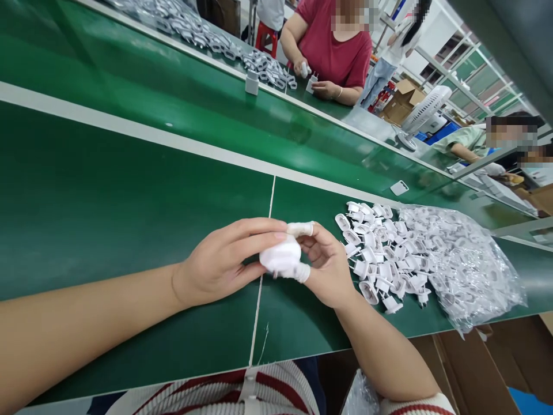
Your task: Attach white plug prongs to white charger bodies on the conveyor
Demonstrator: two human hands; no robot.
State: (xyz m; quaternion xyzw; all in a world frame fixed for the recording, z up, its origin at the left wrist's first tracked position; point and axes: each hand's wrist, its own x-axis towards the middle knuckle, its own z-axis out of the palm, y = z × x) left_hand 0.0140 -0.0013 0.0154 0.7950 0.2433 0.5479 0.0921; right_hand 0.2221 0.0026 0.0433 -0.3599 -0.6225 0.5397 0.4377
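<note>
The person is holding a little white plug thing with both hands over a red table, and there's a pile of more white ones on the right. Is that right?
Not quite: the table is green, not red, as the head view shows. The rest holds: the left hand and the right hand both grip the white plug part, and a pile of white parts lies to the right.

Green surface (108,190) w/ pale seam strips, heap of small white plug parts (378,253) at right, clear plastic bag of more parts (466,259) just beside heap, white card (399,187) farther back, near far edge
</note>
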